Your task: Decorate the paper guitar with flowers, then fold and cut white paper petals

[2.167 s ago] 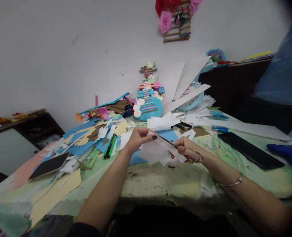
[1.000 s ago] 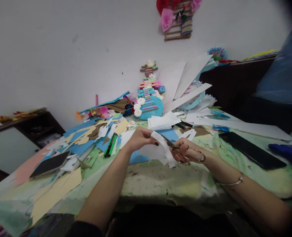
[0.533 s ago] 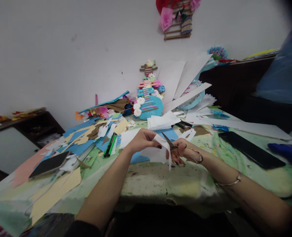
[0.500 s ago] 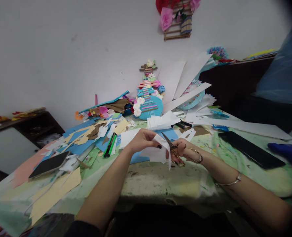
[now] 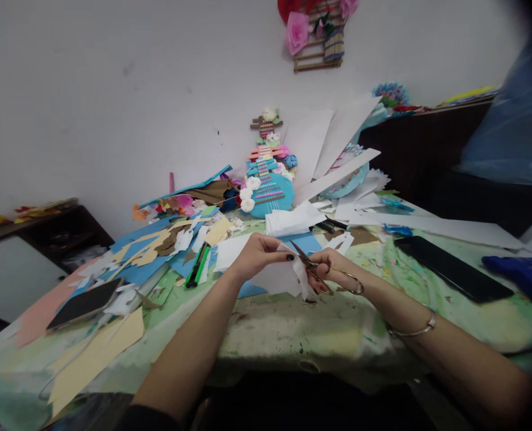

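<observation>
My left hand pinches a sheet of white paper between thumb and fingers, above the front of the table. Closed around the gold-coloured handles of a pair of scissors is my right hand. The scissors' blades point up and to the left, at the paper's right edge, where a narrow strip hangs down. Blue paper lies beneath the white sheet. Behind my hands sits a small stack of folded white paper.
A green utility knife and paper scraps lie left. One dark phone rests at far left, another black phone at right. Blue lute-shaped crafts lean on the wall. Long white strips spread back right.
The hanging paper strip has shifted and curls differently beside the blades. Both hands stay close together on the paper and scissors. The whole view has moved slightly.
</observation>
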### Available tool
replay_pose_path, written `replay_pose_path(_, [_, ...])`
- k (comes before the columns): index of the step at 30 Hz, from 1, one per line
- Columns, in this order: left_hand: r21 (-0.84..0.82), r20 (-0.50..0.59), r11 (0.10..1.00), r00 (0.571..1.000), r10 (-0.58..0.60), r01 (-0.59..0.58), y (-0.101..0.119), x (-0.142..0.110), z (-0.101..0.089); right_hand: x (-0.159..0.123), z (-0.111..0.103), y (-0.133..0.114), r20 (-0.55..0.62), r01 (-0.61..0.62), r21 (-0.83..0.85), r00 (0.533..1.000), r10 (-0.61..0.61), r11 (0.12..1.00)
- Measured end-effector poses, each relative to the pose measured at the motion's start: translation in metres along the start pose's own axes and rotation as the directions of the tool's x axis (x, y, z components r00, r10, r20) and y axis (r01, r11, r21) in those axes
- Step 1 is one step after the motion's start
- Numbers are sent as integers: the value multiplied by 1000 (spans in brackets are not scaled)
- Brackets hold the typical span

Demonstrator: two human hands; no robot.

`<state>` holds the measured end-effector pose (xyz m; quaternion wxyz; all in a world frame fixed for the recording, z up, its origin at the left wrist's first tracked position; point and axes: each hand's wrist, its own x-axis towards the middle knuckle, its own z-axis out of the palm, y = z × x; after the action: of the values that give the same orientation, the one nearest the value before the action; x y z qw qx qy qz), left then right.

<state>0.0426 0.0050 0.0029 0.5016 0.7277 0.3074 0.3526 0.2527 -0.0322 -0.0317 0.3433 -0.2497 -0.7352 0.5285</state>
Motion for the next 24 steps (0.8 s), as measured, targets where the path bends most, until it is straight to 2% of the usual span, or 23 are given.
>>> replay_pose_path(7, [46, -24, 999, 1000, 7, -6, -5, 3, 0, -1, 0, -2, 16, 6, -10, 1000, -6, 1000])
replay_pose_path(17, [-30, 52, 999, 998, -22, 23, -6, 1, 0, -1, 3, -7, -41, -7, -52, 999, 5, 999])
replay_pose_path(24, [-16, 56, 999, 998, -38, 39, -3, 1, 2, -2, 4, -10, -81, -99, -27, 992, 97, 995])
